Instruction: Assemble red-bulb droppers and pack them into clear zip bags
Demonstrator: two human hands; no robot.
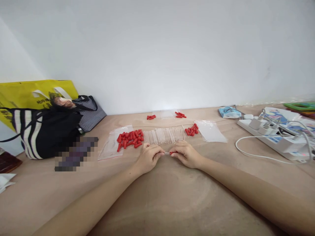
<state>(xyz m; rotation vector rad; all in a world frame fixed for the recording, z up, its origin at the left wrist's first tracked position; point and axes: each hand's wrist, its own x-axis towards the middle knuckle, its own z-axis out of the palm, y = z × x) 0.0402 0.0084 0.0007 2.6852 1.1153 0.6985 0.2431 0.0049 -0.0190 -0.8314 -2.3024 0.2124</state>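
Observation:
My left hand and my right hand meet over the tan table, fingers pinched on a thin clear tube held level between them. A red cap shows at the tube's right end, by my right fingertips. Just beyond my hands lies a row of clear tubes. A pile of red caps rests on a clear bag to its left. To the row's right sits a smaller heap of red caps.
Further back lie more clear tubes flanked by a few red caps. Striped and black bags and a yellow bag stand at the left. A white power strip with cables sits at the right, an empty clear bag beside the caps.

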